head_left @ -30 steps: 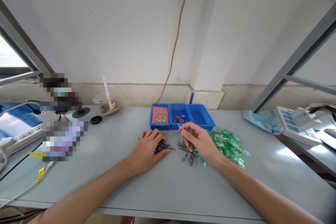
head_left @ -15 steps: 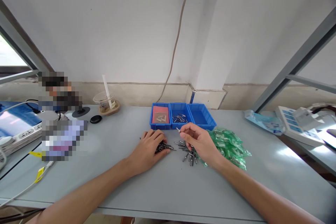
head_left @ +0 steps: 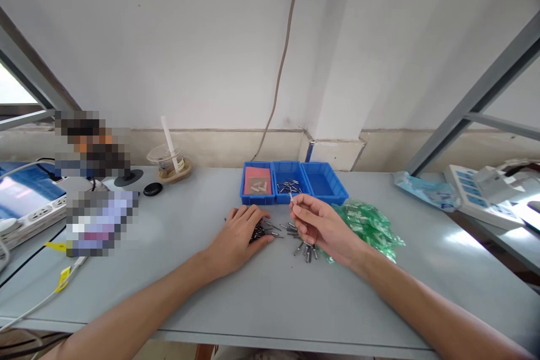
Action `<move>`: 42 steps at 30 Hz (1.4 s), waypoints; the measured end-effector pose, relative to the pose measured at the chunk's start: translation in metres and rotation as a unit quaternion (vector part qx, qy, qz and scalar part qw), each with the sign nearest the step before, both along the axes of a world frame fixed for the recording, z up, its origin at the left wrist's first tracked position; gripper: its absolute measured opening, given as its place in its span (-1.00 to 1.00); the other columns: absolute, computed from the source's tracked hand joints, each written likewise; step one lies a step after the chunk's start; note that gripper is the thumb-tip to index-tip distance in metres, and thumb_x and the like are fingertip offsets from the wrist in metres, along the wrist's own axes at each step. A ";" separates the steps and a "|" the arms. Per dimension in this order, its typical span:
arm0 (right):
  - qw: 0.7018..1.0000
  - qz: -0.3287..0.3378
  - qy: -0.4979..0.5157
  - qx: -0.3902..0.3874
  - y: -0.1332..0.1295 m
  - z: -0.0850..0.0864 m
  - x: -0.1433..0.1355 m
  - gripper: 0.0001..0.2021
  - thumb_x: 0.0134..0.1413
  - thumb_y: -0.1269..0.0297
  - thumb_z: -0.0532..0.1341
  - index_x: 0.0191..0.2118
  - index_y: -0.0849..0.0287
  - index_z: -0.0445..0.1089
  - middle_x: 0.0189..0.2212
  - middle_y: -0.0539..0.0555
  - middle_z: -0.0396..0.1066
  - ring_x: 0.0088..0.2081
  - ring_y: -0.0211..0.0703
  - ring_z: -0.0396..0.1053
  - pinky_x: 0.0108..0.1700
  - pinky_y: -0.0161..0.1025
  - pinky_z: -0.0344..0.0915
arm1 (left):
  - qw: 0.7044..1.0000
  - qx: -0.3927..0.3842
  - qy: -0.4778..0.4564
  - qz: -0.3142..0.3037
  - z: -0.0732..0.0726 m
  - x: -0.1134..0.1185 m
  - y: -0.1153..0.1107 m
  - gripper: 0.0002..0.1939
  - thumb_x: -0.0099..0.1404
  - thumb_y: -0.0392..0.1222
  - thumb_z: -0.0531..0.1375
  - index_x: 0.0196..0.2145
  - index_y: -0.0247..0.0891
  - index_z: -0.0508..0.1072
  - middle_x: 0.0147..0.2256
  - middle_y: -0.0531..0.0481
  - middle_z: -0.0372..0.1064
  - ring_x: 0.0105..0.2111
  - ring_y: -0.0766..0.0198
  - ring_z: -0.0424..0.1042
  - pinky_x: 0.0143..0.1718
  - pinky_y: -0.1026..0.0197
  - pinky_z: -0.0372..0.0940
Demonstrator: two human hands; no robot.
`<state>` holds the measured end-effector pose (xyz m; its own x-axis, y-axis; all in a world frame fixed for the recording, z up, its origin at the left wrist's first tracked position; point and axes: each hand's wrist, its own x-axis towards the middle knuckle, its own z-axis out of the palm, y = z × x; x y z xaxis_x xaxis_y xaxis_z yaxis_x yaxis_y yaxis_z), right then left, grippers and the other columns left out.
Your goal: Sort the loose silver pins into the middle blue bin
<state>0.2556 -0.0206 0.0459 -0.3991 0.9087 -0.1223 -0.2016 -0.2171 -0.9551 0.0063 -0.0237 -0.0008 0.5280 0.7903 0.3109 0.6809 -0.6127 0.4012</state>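
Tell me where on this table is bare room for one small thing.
Bare patches of table: between the black disc and the left hand; right of the green bags. Crowded: around the right hand, with metal pins, green bags and blue trays close.

No text, label wording, brand, number or sign can be read. The yellow cable tag (head_left: 63, 279) near the counter's left edge is too small to make out, and whatever may be printed on the blue plastic packet (head_left: 427, 191) toward the counter's right rear corner is illegible.
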 end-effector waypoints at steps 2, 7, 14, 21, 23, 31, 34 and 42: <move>1.000 -0.026 -0.015 0.006 0.002 -0.003 0.001 -0.64 0.22 -0.07 0.40 -0.26 0.12 0.39 -0.45 -0.07 0.22 -0.52 -0.34 0.10 -0.54 -0.34 0.10 | 1.000 0.006 0.001 0.002 -0.002 0.000 0.001 -0.70 0.54 0.05 0.21 0.11 -0.11 0.36 0.00 -0.03 0.42 -0.03 0.06 0.40 0.02 -0.03 0.20; 0.994 -0.097 -0.049 0.034 0.010 -0.010 0.002 -0.57 0.23 -0.15 0.35 -0.34 0.13 0.35 -0.48 -0.09 0.19 -0.57 -0.36 0.06 -0.61 -0.36 0.06 | 1.000 0.007 0.004 -0.005 -0.002 -0.001 0.002 -0.78 0.55 0.04 0.19 -0.04 -0.13 0.40 -0.06 -0.02 0.41 -0.07 0.08 0.39 0.00 -0.01 0.19; 0.921 -0.113 -0.278 0.248 0.011 -0.013 0.005 -0.63 0.31 -0.15 0.27 0.01 0.01 0.44 -0.26 0.05 0.43 -0.36 -0.12 0.33 -0.36 -0.16 0.30 | 1.000 0.018 0.007 -0.011 -0.002 -0.002 0.001 -0.81 0.56 0.01 0.17 -0.11 -0.14 0.42 -0.07 -0.01 0.38 -0.11 0.12 0.36 -0.04 0.02 0.19; 0.721 0.035 -0.527 0.448 0.008 -0.019 0.014 -0.81 0.37 0.04 0.28 -0.14 0.03 0.45 -0.14 0.11 0.48 -0.13 0.07 0.30 -0.09 -0.02 0.16 | 1.000 0.017 0.008 -0.005 -0.003 -0.004 0.003 -0.83 0.58 -0.01 0.16 -0.11 -0.14 0.42 -0.09 0.00 0.38 -0.12 0.12 0.37 -0.03 0.01 0.18; 0.723 0.061 -0.526 0.444 0.009 -0.022 0.014 -0.80 0.48 0.12 0.15 -0.20 0.05 0.41 -0.18 0.09 0.48 -0.16 0.02 0.30 -0.13 -0.05 0.13 | 1.000 0.020 0.007 -0.007 -0.003 -0.004 0.003 -0.82 0.58 -0.01 0.15 -0.11 -0.13 0.43 -0.08 0.01 0.38 -0.13 0.13 0.37 -0.03 0.01 0.18; 0.757 0.004 -0.491 0.431 0.007 -0.024 0.005 -0.79 0.54 0.26 0.01 -0.17 0.05 0.34 -0.16 0.11 0.45 -0.13 0.03 0.29 -0.07 -0.03 0.16 | 1.000 0.025 0.008 -0.006 -0.003 -0.004 0.003 -0.83 0.58 -0.02 0.15 -0.11 -0.13 0.43 -0.08 0.01 0.38 -0.12 0.13 0.37 -0.04 0.01 0.18; 0.795 -0.030 -0.447 0.410 0.008 -0.024 0.005 -0.80 0.54 0.25 0.01 -0.17 0.04 0.31 -0.19 0.10 0.44 -0.13 0.03 0.31 -0.04 -0.03 0.20 | 1.000 0.024 0.012 -0.008 -0.002 -0.005 0.003 -0.84 0.57 -0.03 0.16 -0.10 -0.13 0.42 -0.08 0.00 0.38 -0.12 0.13 0.37 -0.04 0.01 0.18; 0.888 -0.074 -0.339 0.300 0.008 -0.020 0.000 -0.80 0.50 0.11 0.07 -0.17 0.03 0.33 -0.27 0.02 0.42 -0.25 -0.06 0.32 -0.17 -0.11 0.24 | 1.000 0.018 0.010 -0.008 -0.002 -0.005 0.003 -0.85 0.56 -0.03 0.18 -0.10 -0.14 0.41 -0.07 0.01 0.38 -0.11 0.12 0.36 -0.03 0.02 0.17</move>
<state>0.2554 -0.0127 0.0255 -0.2892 0.9280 0.2348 0.4813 0.3530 -0.8023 0.0016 -0.0206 -0.0027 0.5471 0.7701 0.3280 0.6788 -0.6375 0.3646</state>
